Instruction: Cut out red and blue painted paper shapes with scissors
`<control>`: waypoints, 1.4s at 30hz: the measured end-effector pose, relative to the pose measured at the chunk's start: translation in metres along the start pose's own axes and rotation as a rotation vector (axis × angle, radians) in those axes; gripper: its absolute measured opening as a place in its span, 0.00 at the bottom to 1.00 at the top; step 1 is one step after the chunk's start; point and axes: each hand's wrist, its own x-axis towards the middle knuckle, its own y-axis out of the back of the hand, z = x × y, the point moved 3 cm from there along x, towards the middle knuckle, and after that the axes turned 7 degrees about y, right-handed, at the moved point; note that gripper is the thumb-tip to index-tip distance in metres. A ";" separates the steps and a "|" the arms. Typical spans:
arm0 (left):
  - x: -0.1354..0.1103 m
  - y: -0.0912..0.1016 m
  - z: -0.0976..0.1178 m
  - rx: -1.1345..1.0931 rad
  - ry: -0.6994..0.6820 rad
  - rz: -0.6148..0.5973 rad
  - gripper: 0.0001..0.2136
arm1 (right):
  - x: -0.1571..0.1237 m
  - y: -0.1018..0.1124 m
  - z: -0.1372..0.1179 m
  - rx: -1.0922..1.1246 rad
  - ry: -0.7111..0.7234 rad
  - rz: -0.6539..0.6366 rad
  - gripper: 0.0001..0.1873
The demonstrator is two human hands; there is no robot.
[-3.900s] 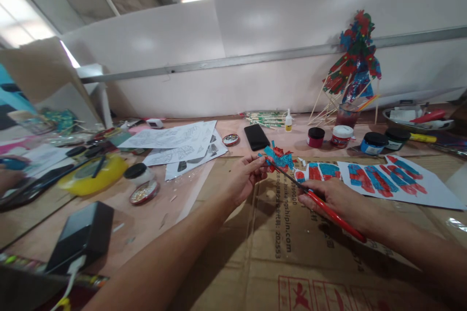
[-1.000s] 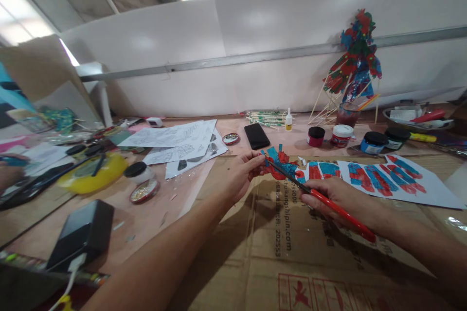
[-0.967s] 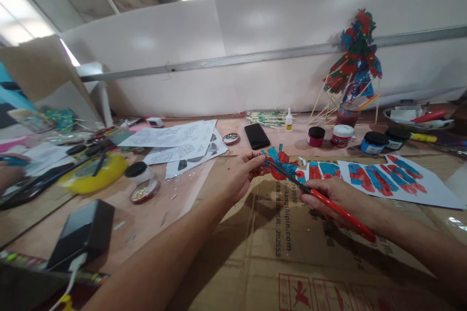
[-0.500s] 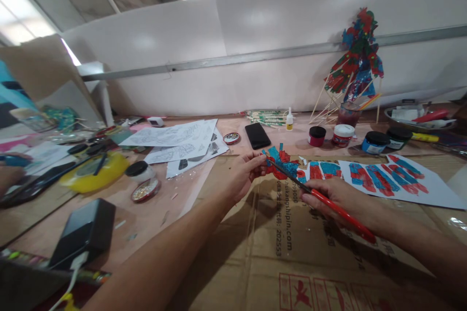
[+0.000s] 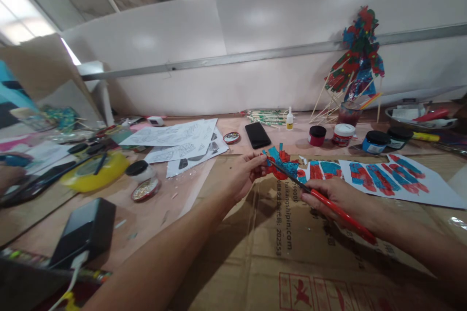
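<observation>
My left hand (image 5: 248, 172) pinches the left edge of a cut-out paper piece (image 5: 279, 156) painted red and blue, held above the cardboard. In my right hand (image 5: 333, 197) is a pair of scissors (image 5: 346, 217) with red handles. Its dark blades point up and left and lie across the painted paper; whether they are parted I cannot tell. Just right of the blades, a white sheet (image 5: 438, 189) bears several red and blue painted shapes. A smaller painted piece (image 5: 324, 170) lies beside it, partly behind my right hand.
Printed cardboard (image 5: 233, 262) covers the table below my hands. Behind stand a black phone (image 5: 257, 135), a glue bottle (image 5: 289, 119) and several paint jars (image 5: 375, 142). Line drawings (image 5: 171, 133), a yellow dish (image 5: 109, 167) and a black box (image 5: 85, 233) lie left. Another person's hand (image 5: 10, 172) shows far left.
</observation>
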 end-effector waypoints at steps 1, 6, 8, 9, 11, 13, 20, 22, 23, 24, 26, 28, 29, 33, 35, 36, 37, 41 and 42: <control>0.001 0.001 -0.001 -0.002 -0.001 0.001 0.09 | -0.001 0.000 -0.001 -0.008 0.013 -0.003 0.18; 0.003 0.003 -0.002 -0.010 0.004 0.017 0.09 | -0.004 0.000 -0.006 -0.027 0.007 -0.035 0.17; 0.002 0.003 -0.002 -0.030 0.026 0.039 0.08 | -0.004 0.001 -0.008 -0.041 -0.005 -0.038 0.18; 0.002 0.002 -0.002 -0.044 0.037 0.048 0.08 | -0.004 0.002 -0.009 -0.045 -0.008 -0.037 0.18; 0.002 0.001 -0.002 -0.071 0.044 0.060 0.08 | -0.003 0.002 -0.009 -0.052 -0.014 -0.039 0.19; 0.001 0.000 -0.002 -0.087 0.041 0.066 0.09 | -0.003 0.003 -0.009 -0.065 -0.018 -0.037 0.20; 0.000 0.000 -0.002 -0.083 0.044 0.078 0.09 | -0.005 0.001 -0.007 -0.052 -0.022 -0.036 0.21; 0.000 0.000 -0.002 -0.084 0.042 0.072 0.09 | -0.006 0.001 -0.007 -0.044 -0.023 -0.040 0.21; 0.000 -0.001 -0.002 -0.085 0.044 0.071 0.09 | -0.006 0.001 -0.007 -0.043 -0.022 -0.040 0.21; 0.000 -0.001 -0.003 -0.089 0.046 0.071 0.09 | -0.005 0.000 -0.006 -0.044 -0.020 -0.041 0.21; -0.001 -0.001 -0.003 -0.093 0.052 0.074 0.09 | -0.004 0.000 -0.004 -0.048 -0.017 -0.039 0.21; -0.001 -0.001 -0.003 -0.087 0.059 0.072 0.08 | -0.002 -0.002 0.000 -0.034 -0.014 -0.034 0.22; -0.001 -0.001 -0.004 -0.082 0.060 0.073 0.08 | -0.001 -0.003 0.002 -0.020 -0.011 -0.031 0.22; 0.000 -0.001 -0.004 -0.073 0.063 0.064 0.08 | 0.001 -0.006 0.009 0.008 0.002 -0.004 0.21; 0.000 0.000 -0.005 -0.072 0.064 0.062 0.08 | 0.002 -0.007 0.010 0.000 0.005 0.004 0.22; 0.001 0.001 -0.006 -0.068 0.065 0.064 0.08 | 0.002 -0.007 0.010 -0.003 0.001 0.005 0.22; 0.002 0.002 -0.006 -0.062 0.065 0.067 0.08 | 0.002 -0.007 0.010 -0.007 -0.003 0.004 0.22; 0.004 0.004 -0.007 -0.062 0.045 0.063 0.08 | 0.002 -0.005 0.006 -0.025 -0.020 -0.003 0.20; 0.004 0.005 -0.007 -0.067 0.038 0.056 0.08 | 0.001 -0.005 0.005 -0.031 -0.023 -0.005 0.20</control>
